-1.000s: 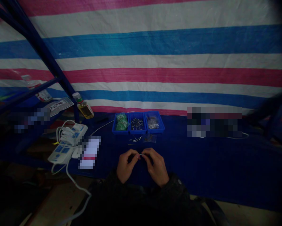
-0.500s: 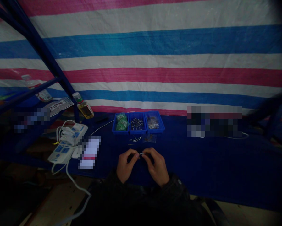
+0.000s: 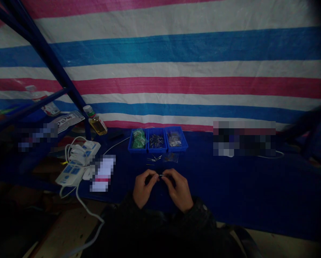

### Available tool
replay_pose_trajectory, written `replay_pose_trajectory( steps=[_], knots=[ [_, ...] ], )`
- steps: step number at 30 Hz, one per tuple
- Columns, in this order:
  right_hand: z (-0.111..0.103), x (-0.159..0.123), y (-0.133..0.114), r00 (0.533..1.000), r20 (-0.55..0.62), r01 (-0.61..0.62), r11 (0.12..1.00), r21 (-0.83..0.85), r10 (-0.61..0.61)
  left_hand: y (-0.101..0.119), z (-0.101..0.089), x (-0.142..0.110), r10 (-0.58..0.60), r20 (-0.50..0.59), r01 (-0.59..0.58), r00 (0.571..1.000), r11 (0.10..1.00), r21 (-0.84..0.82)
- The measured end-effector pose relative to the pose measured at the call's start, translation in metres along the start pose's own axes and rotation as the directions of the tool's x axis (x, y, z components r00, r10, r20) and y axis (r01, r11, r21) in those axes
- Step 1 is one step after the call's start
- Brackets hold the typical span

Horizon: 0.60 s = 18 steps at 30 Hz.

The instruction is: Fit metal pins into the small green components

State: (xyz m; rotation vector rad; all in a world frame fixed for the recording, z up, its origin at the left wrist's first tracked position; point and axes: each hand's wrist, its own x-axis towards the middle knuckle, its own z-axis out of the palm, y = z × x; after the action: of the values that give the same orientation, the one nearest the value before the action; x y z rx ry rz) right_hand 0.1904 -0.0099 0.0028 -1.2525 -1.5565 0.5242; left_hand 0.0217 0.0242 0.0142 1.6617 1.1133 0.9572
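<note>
My left hand and my right hand meet over the dark blue cloth, fingertips pinched together on a tiny part too small to name. Both hands are closed in a pinch. Just beyond them lie several loose metal pins and a small clear bag. Behind those stand three small blue bins: the left bin holds green pieces, the middle bin metal pins, the right bin small bagged parts.
White power strips with a cable lie at the left. A bottle of yellow liquid stands by a blue metal frame. A striped tarp hangs behind the bench. The cloth's front edge runs near my sleeves.
Both hands stay pinched together on the tiny part, with only slight finger shifts. The view has barely moved.
</note>
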Motion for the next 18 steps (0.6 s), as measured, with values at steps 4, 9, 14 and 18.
replay_pose_trajectory(
  steps=[4,9,14,18],
  knots=[
    [0.002,0.000,0.002,1.000,0.017,0.019,0.999,0.035,-0.019,0.000,-0.001,0.001,0.001,0.011,-0.001,1.000,1.000,-0.009],
    [0.001,0.001,0.000,1.000,0.012,-0.020,1.000,0.009,0.020,0.000,0.000,0.000,0.006,-0.003,-0.006,1.000,1.000,0.003],
    [-0.004,0.005,-0.004,1.000,0.001,-0.011,1.000,0.004,0.011,-0.003,0.000,-0.003,0.014,-0.139,-0.011,0.990,1.000,0.022],
    [-0.012,0.040,-0.010,0.998,-0.038,0.057,0.997,-0.042,-0.059,-0.005,-0.002,-0.004,-0.020,-0.254,0.021,0.967,1.000,0.002]
  ],
)
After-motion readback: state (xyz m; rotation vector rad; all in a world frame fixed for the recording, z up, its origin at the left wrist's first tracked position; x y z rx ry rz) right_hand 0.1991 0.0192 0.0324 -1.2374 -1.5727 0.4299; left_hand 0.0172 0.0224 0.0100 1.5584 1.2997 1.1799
